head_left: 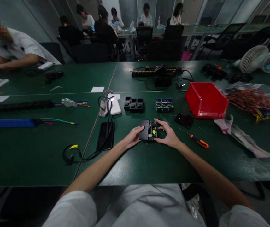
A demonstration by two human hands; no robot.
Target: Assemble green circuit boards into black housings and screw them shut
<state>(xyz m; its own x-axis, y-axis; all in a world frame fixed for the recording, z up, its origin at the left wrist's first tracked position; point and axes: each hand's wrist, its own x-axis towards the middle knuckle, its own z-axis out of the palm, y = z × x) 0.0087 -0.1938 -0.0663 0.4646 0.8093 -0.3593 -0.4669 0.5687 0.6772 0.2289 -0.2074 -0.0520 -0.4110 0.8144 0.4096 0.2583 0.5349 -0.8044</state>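
Pinched between thumb and fingertips, a circuit board [154,131] sits in the person's right hand [169,136], gripped at its near and far edges. Their left hand [133,137] grasps a black case [144,130], thumb on top. From where I stand, case and board are side by side, the board's left part up against the case; whether it reaches inside I can't tell. Both are held above the green table [130,171], at the middle of its near side.

Just beyond stand three black housings [133,105] in a row, with a cluster of small boards [164,105] to their right. An orange-handled screwdriver [199,141] lies right of the right hand, near a dark piece [184,120] and a red bin [212,110]. Over to the left, a black slab [105,137] lies under a cable [94,154].
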